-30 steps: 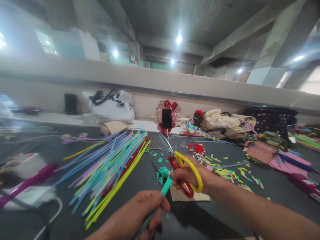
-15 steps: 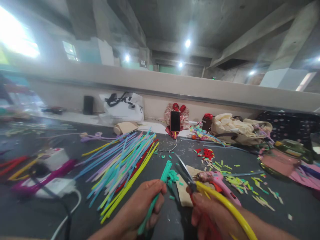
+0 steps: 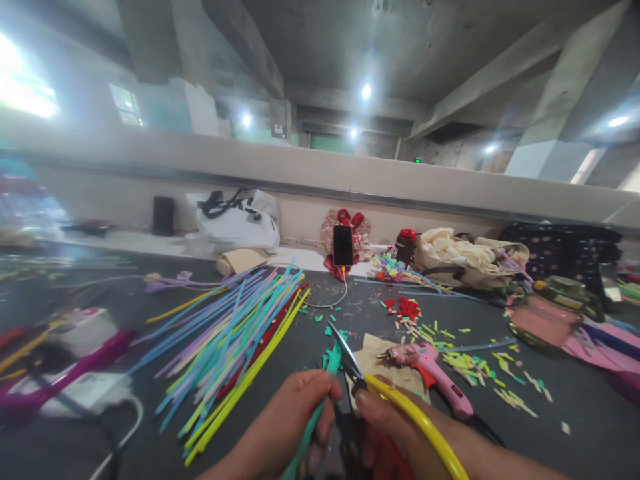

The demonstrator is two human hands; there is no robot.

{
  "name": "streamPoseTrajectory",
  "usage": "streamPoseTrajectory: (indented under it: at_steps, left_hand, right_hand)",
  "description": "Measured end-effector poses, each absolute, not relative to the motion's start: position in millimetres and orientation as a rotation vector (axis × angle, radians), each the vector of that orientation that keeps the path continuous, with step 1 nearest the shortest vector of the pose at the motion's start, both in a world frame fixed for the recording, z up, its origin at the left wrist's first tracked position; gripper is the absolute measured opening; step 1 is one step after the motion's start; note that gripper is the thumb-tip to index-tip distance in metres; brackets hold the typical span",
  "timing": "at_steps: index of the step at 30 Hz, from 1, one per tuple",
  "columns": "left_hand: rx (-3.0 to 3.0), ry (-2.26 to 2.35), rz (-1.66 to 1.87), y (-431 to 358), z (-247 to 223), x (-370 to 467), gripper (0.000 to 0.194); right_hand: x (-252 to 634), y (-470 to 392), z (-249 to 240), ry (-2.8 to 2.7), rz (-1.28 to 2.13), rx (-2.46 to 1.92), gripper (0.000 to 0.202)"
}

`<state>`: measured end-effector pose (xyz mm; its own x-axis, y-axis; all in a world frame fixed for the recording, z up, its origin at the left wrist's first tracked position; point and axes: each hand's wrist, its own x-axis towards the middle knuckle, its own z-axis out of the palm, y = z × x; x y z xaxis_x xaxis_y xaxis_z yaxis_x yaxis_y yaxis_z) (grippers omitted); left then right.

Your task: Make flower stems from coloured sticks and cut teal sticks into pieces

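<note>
My left hand (image 3: 306, 412) is closed around a bundle of teal pipe cleaners (image 3: 332, 360), whose tips point away from me. In my right hand (image 3: 400, 420) is a pair of scissors (image 3: 351, 361) with yellow and red handles. The blades lie right at the tips of the bundle; whether they are closed on it I cannot make out. Short teal cut pieces (image 3: 327, 352) lie on the table around the tips. Just beyond my right hand, a pink glue gun (image 3: 433, 368) rests partly on a beige sheet (image 3: 370, 348).
Long multicoloured pipe cleaners (image 3: 235, 353) are spread on the left. Red cut pieces (image 3: 407, 309) and yellow-green ones (image 3: 470, 368) lie on the right. A phone (image 3: 343, 245) stands at the back. A white power strip (image 3: 90, 393) and cables are at left, a jar (image 3: 547, 313) at right.
The scissors have moved left, from beside the teal bundle to its tips. My two hands are closer together, and the glue gun shows more fully. The whole view has shifted slightly.
</note>
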<state>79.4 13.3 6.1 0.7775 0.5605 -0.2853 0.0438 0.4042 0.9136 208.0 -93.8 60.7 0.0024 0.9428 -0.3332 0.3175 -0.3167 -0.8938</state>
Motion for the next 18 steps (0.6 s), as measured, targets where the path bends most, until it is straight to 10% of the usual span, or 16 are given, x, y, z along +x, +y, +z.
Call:
streamPoseTrajectory:
  at_steps: [18]
  left_hand:
    - [1.126,0.718,0.296,23,-2,86,0.021]
  right_hand:
    - [214,-67,35,-0.693,1.567,-1.918,0.026]
